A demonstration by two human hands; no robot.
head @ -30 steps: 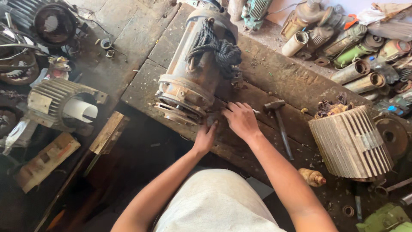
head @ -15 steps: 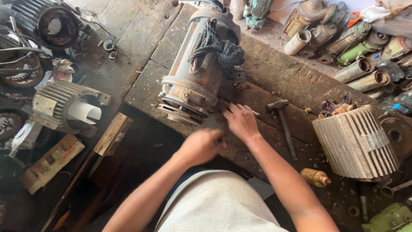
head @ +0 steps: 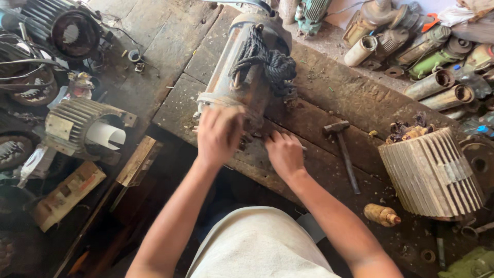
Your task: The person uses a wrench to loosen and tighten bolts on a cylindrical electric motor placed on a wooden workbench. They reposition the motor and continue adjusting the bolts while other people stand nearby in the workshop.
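Hands work at the near end of a rusty electric motor (head: 242, 77) lying at upper centre of the frame on the wooden tabletop (head: 329, 98), dark rope (head: 267, 62) knotted round it. The left hand (head: 218, 134), blurred, covers the motor's end plate; whether its fingers grip cannot be told. The right hand (head: 284, 153) rests flat beside it, fingers loosely spread. A hammer (head: 343, 152) lies right of centre, beside a ribbed motor housing (head: 429, 172).

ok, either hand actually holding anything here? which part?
Left hand lies over the near end of the motor; motion blur hides whether it grips. Right hand rests on the workbench beside that end, gripping nothing visible.
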